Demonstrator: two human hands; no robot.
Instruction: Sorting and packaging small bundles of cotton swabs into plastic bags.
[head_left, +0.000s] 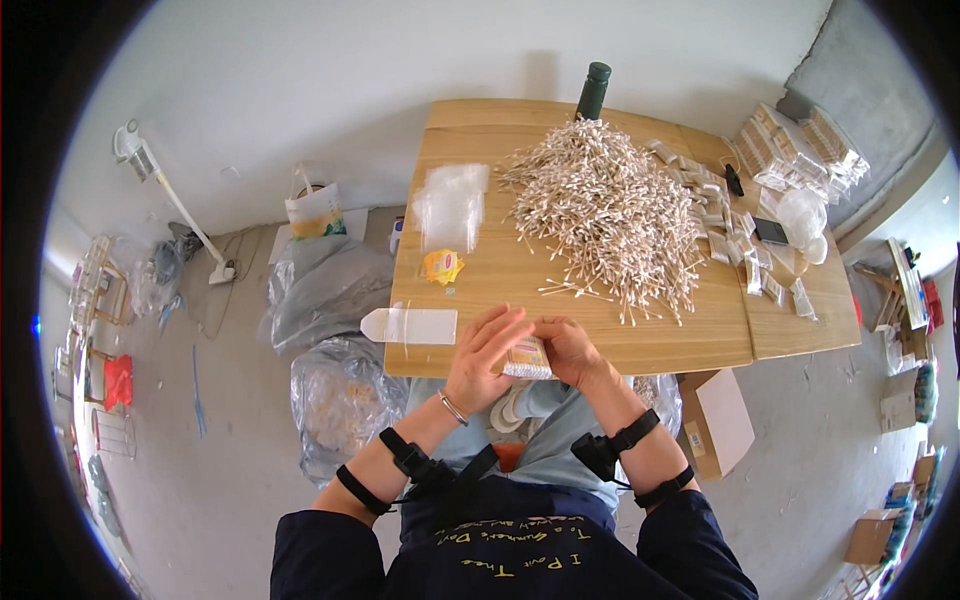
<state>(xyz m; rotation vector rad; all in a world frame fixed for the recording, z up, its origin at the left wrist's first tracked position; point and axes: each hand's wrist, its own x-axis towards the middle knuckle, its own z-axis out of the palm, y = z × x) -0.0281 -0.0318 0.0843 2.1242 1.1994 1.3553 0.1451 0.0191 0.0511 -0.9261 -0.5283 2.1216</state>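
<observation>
A small pack of cotton swabs [527,358], with a printed face and white tips along its lower edge, is between my hands at the table's front edge. My right hand [572,352] closes its fingers and thumb on the pack's right end. At the pack's left side is my left hand [484,352], fingers stretched out flat and pointing up to the right, its palm side toward the pack. Just left of that hand lies a white card strip [425,327] with a pointed end. Beyond both hands is a big heap of loose cotton swabs [610,215].
Clear plastic sleeves [450,205] and yellow labels [441,267] lie at the table's left. A dark green bottle [593,93] stands behind the heap. To the right are several small swab packs [745,255], a black phone [770,231] and stacked packs [795,150]. A cardboard box [720,425] sits on the floor.
</observation>
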